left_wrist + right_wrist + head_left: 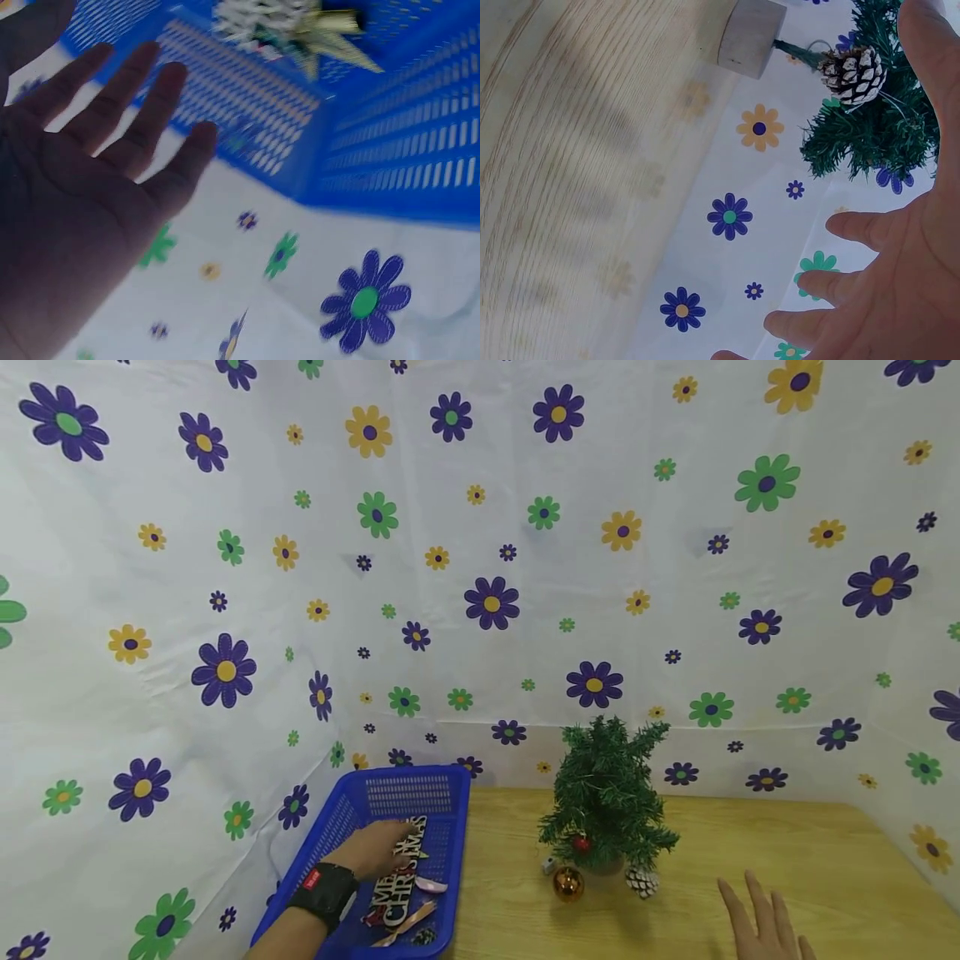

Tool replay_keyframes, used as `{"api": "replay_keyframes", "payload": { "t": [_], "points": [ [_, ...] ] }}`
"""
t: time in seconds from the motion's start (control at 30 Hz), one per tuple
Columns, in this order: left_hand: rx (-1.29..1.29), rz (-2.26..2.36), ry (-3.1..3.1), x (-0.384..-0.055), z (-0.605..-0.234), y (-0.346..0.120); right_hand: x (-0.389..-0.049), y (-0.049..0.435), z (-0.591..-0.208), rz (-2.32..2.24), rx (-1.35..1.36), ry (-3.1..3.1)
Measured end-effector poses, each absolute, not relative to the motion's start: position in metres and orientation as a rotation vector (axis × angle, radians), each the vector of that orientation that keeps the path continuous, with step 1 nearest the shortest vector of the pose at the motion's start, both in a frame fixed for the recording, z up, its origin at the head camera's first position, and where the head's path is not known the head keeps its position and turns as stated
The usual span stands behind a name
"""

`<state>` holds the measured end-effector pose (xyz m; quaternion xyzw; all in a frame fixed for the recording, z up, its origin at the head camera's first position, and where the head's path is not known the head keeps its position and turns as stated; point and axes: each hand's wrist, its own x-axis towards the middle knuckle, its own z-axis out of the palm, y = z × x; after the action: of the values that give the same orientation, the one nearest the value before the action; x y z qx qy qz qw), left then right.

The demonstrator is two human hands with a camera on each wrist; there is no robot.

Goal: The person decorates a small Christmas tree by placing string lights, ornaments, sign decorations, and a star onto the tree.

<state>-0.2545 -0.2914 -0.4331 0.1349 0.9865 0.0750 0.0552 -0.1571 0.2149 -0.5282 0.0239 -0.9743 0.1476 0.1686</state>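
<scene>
My left hand (381, 850) reaches into the blue plastic basket (462, 852), over a "Merry Christmas" letter sign (399, 897). In the left wrist view its fingers (146, 127) are spread and loosely straight, with nothing held. My right hand (767, 927), fingers apart, hovers over the table's front right and touches nothing. To its left stands a small green Christmas tree (609, 793) on a wooden base (751, 37). On and around the tree's lower part are a white-tipped pine cone (642, 882), a gold ball (568, 883) and a red ball (581, 842).
A peach ribbon (411, 925), a pinkish-white piece (431, 885) and a small dark pine cone (424, 937) lie in the basket. A small silver ornament (549, 865) is beside the tree. Flower-printed cloth (525, 543) encloses the wooden table (502, 860) at the back and sides.
</scene>
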Motion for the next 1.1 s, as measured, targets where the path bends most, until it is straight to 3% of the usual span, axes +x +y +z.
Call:
{"api": "replay_keyframes", "payload": {
  "t": [0.5, 0.7, 0.93, 1.1],
  "points": [
    [0.900, -0.155, 2.993, -0.277, -0.500, -0.278, -0.151, 0.226, -0.528, 0.438, 0.056, -2.787],
    [0.839, -0.397, 3.095, -0.285, -0.521, -0.275, -0.152, 0.231, -0.531, 0.429, 0.055, -2.781],
    [0.902, -0.494, 3.111, -0.282, -0.519, -0.276, -0.153, 0.230, -0.535, 0.444, 0.069, -2.752],
    [0.804, -0.164, 3.151, -0.285, -0.516, -0.282, -0.154, 0.231, -0.540, 0.456, 0.081, -2.753]
  ]
}}
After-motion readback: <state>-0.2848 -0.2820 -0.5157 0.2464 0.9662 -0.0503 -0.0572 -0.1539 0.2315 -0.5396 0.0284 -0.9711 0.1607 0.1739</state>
